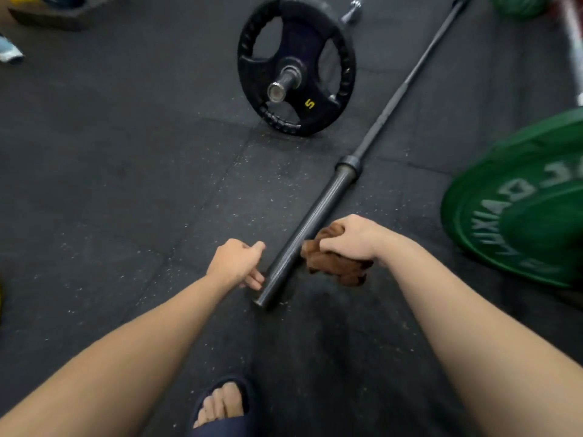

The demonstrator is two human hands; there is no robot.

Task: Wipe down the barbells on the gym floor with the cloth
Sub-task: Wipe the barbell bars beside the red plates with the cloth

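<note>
Brown cloth gripped in the right hand beside the bar — left hand loosely curled, holding nothing.

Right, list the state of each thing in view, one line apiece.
empty barbell, lying flat, near sleeve bare
brown cloth, bunched, at that sleeve's right side
right hand, gripping the cloth
left hand, loosely curled beside the sleeve end, holding nothing
black plate, upright, loaded on a second barbell
</note>
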